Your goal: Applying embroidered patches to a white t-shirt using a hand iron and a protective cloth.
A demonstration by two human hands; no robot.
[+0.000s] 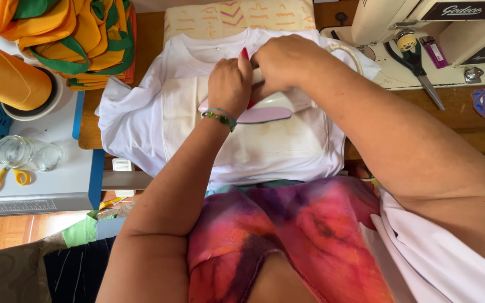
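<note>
Both hands press down on a clothes iron [268, 109], white with a pink soleplate edge, which sits on a white T-shirt [141, 118] spread flat. The left hand [230, 84] is closed over the rear of the iron's body, fingers curled down, a beaded bracelet at the wrist. The right hand [284, 62] is folded over the handle just beyond the left, the two hands touching. Under and in front of the iron lies a pale rectangular sheet [287, 146] on the shirt's chest, probably a transfer or pressing paper.

To press well, I judge the weight should stay even across the soleplate, with the iron flat and not tipped, and the sheet kept from creeping on the cloth.

The shirt lies on a wooden table [478, 140]. Past the right hand stands a cream sewing machine [399, 22] with black scissors [416, 64] on its bed. Out beyond the left hand are folded orange and green garments [79, 39], an orange thread cone [7, 78], a glass jar [15, 151] and yellow-handled scissors [4, 179] on a white side table [57, 185].
</note>
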